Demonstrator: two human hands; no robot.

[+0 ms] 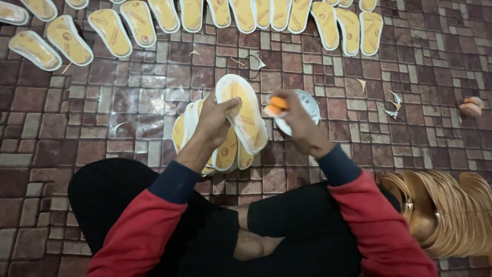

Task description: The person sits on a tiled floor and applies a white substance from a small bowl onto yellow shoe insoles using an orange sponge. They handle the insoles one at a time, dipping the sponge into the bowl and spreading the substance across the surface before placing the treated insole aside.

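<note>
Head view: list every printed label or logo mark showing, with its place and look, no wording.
Held insole, left hand: yellow, white rim, reddish print lengthwise.
Insole stack beneath it: round reddish logos on the yellow.
Row of insoles along the top floor: same print, round marks.
No packages, signs or screens show.

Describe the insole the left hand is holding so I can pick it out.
Start at the stack of insoles before the crossed legs. The left hand holds one yellow, white-edged insole above it. Unlike its neighbours, it is lifted and angled across the stack.
</note>
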